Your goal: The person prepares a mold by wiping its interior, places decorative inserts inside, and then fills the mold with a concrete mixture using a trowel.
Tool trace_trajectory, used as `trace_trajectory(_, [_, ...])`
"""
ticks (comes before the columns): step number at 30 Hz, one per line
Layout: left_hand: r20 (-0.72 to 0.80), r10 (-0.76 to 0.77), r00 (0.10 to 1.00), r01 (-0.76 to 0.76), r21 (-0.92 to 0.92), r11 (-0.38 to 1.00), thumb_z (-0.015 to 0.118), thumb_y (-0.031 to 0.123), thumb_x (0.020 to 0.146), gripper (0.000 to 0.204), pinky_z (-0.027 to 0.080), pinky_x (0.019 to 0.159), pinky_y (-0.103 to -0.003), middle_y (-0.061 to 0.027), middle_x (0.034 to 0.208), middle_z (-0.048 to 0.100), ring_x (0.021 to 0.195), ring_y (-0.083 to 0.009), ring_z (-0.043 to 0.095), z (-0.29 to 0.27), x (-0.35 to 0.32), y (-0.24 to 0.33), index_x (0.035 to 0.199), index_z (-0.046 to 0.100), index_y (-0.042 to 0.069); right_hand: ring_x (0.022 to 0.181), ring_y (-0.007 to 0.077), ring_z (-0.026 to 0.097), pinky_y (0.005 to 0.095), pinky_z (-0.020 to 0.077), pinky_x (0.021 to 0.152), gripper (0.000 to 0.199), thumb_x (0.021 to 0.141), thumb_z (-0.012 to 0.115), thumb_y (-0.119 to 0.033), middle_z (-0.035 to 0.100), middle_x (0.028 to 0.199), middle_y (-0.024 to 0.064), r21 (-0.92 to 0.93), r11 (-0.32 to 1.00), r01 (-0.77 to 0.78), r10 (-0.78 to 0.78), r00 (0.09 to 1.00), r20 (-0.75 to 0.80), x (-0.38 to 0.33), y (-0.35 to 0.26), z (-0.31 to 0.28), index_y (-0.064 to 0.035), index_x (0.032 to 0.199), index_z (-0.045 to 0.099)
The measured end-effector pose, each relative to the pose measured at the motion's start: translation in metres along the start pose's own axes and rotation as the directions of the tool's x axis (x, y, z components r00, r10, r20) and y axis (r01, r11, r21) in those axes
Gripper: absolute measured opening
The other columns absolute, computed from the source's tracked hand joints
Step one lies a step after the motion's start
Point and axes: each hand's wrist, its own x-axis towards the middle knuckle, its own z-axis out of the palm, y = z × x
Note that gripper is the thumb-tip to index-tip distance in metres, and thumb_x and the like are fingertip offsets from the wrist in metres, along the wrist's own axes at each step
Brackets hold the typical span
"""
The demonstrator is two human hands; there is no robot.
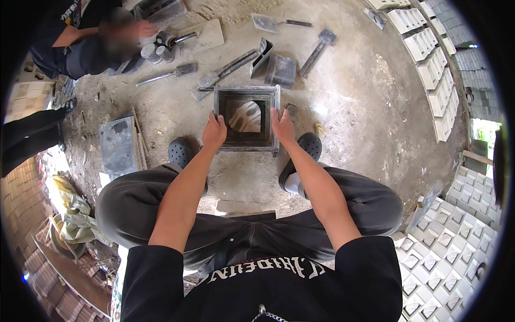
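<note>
A person squats on a dusty grey concrete floor point(348, 102), seen from above, knees spread wide in dark trousers, both bare forearms reaching away from the body toward the far middle of the scene.

Directly ahead, between the feet in dark perforated clogs point(181, 151), sits a square grey metal mould frame point(247, 92), open at the top, with a pale curved piece visible inside its dark hollow. The frame lies square to the person, its sides running near to far, so neither hand is nearer: each meets its own side wall.

The left hand point(214, 131) grips the frame's near left corner, fingers curled over the rim and closed on it. The right hand point(282, 126) mirrors it on the right wall, fingers wrapped over the edge, thumb on top.

To the left lies a flat dark metal plate point(119, 146) on the floor. Beyond the frame, scattered metal trowels and scrapers point(222, 72) lie among loose mould parts. At far left another person in dark clothes crouches beside small grey cylinders point(152, 52).

Along the right and near right, rows of pale cast decorative blocks point(434, 70) stand drying.
</note>
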Motion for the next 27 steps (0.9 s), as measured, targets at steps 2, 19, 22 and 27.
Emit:
trace_trajectory(2, [0.132, 0.022, 0.991, -0.035, 0.101, 0.994, 0.04, 0.042, 0.099, 0.072, 0.041, 0.098, -0.053, -0.0362, 0.121, 0.056, 0.112, -0.0516, 0.054, -0.005, 0.003, -0.008, 0.148, 0.009, 0.0, 0.111, 0.0459, 0.057, 0.0494, 0.0448, 0.094, 0.064, 0.095, 0.047, -0.054, 0.06, 0.118, 0.0292, 0.063, 0.995, 0.077, -0.072, 0.994, -0.078, 0.012, -0.006, 0.002, -0.0007, 0.13, 0.048])
trace_trajectory(19, [0.493, -0.194, 0.848, 0.09, 0.226, 0.97, 0.055, 0.038, 0.092, 0.107, 0.036, 0.106, -0.053, -0.0416, 0.14, 0.035, 0.123, -0.0504, 0.048, -0.014, 0.004, -0.04, 0.143, -0.032, 0.002, 0.072, 0.0278, 0.072, 0.0338, 0.059, 0.052, 0.066, 0.082, 0.066, -0.054, 0.071, 0.096, 0.022, 0.026, 0.987, -0.159, 0.147, 0.954, 0.262, 0.173, -0.152, 0.024, 0.0099, 0.099, 0.067])
trace_trajectory(22, [0.457, -0.094, 0.884, 0.0, 0.202, 0.979, 0.055, 0.039, 0.092, 0.106, 0.036, 0.106, -0.054, -0.0418, 0.14, 0.034, 0.122, -0.0511, 0.048, -0.002, -0.002, -0.019, 0.145, -0.028, 0.003, 0.074, 0.0282, 0.073, 0.0357, 0.0594, 0.055, 0.054, 0.079, 0.069, -0.04, 0.07, 0.094, 0.0235, 0.204, 0.973, -0.107, 0.086, 0.99, 0.11, 0.208, -0.128, 0.036, 0.0104, 0.098, 0.067])
trace_trajectory(27, [0.442, -0.044, 0.896, -0.011, 0.122, 0.992, 0.056, 0.042, 0.09, 0.107, 0.036, 0.106, -0.054, -0.0434, 0.138, 0.033, 0.122, -0.0537, 0.047, 0.021, 0.005, -0.018, 0.146, -0.027, 0.003, 0.084, 0.0259, 0.067, 0.0386, 0.0523, 0.064, 0.039, 0.076, 0.069, -0.015, 0.067, 0.1, 0.0219, 0.157, 0.975, -0.158, 0.167, 0.985, -0.043, 0.239, -0.102, 0.009, 0.0104, 0.105, 0.064])
